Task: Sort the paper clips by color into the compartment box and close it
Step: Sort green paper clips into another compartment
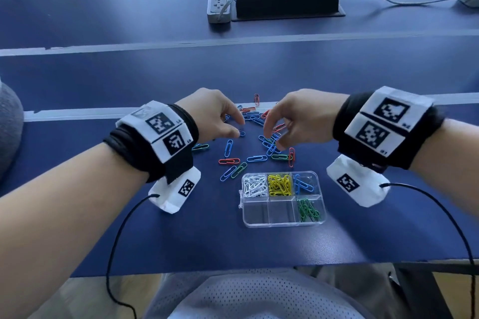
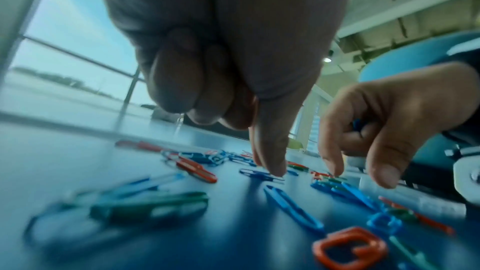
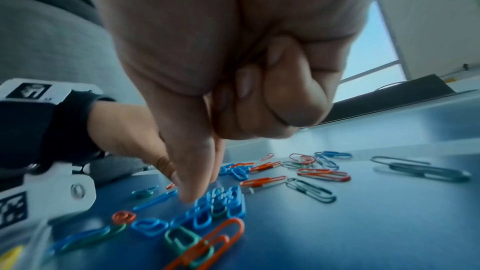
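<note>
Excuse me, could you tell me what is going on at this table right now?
A person is sorting coloured paper clips into a clear compartment box, still open. White, yellow, blue and green clips already fill four compartments; two are empty. Blue, red and green loose clips remain on the blue table. The left hand presses a fingertip on a blue clip, and the right hand reaches its fingers into a blue cluster.

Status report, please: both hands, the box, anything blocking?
Left hand pressing fingertip on a blue clip; right hand reaching into blue cluster, grip unclear. Compartment box open; white, yellow, blue, green partly sorted. Nothing blocking.
</note>
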{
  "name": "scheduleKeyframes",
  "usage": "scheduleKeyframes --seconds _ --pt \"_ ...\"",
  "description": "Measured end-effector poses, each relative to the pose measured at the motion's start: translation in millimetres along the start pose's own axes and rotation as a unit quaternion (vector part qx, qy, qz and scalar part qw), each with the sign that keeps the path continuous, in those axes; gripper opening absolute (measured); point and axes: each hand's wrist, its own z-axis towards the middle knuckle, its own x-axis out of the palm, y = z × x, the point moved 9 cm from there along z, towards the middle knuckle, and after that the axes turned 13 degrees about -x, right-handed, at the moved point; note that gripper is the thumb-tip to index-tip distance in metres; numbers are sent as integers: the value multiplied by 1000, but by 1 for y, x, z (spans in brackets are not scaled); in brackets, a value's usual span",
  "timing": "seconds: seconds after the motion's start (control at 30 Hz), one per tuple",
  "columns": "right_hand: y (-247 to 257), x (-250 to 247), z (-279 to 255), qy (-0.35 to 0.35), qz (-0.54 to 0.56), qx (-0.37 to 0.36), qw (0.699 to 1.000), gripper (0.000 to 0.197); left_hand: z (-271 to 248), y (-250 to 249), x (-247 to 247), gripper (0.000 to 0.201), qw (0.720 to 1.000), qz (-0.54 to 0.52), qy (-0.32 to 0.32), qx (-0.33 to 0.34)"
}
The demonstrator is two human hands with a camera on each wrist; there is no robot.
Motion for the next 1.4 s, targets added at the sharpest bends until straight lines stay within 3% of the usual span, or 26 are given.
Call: scheduleKeyframes --seconds 0.1,0.33,0.43,0.5,0.6,0.67,0.77,0.8,0.87,0.93,1.0,1.13,1.27,1.4 --pt "8 8 5 15 -25 -21 999 23 3 -7 0 16 999 45 -12 11" --pt "11 11 4 32 -78 -32 996 6 4 -14 4 5 993 116 -14 15" --pt "2 10 -1 33 -13 3 999 14 4 -10 9 10 993 120 -3 -1" --pt "-7 9 -3 14 103 41 994 20 2 -10 11 15 993 115 -3 -8" --pt "-18 11 -5 -37 319 69 945 26 0 -6 8 18 998 57 4 -37" --pt "-25 8 -5 -78 414 68 904 30 -1 1 9 15 995 -54 55 -71" --pt "-28 5 -6 -112 497 65 858 24 -6 2 14 17 962 -220 133 -95" --pt "-29 6 -6 -117 500 71 855 22 -7 1 14 23 951 -257 142 -95" --pt "-28 6 -5 -104 428 76 894 15 -9 0 14 30 942 -292 138 -95" --pt "-22 6 -5 -51 258 68 963 12 -9 2 14 32 943 -293 126 -99" --pt "-19 6 -6 -6 101 70 992 21 -8 4 14 34 947 -285 108 -102" --pt "-17 12 -6 22 33 79 996 30 -12 3 11 11 964 -243 64 -90" --pt "-15 12 -11 -12 51 95 994 9 -15 7 11 21 977 -180 61 -94" --pt "-17 10 -14 20 14 107 994 30 -19 10 5 15 994 -57 9 -89"
